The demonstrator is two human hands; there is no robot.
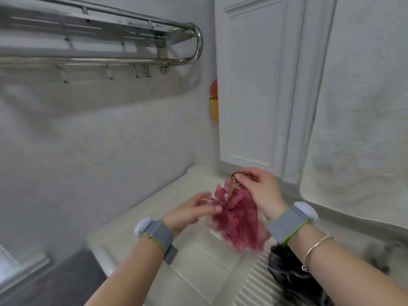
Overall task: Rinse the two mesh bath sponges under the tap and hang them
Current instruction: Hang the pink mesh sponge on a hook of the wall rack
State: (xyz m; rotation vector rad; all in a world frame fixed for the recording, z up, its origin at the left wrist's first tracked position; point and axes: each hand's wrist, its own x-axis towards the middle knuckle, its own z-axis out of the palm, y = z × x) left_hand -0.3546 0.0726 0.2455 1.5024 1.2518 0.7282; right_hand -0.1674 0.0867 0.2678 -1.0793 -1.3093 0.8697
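A chrome towel rack is mounted high on the left wall, with a row of hooks fitted beneath its lower rail. A white panelled cabinet door is seen to the right of it. An orange and yellow object is fixed at the door's left edge; its nature cannot be determined. A cream ribbed washboard surface is noted at lower centre. White textured wall is observed behind. A ribbed grey item is partly visible at lower left.
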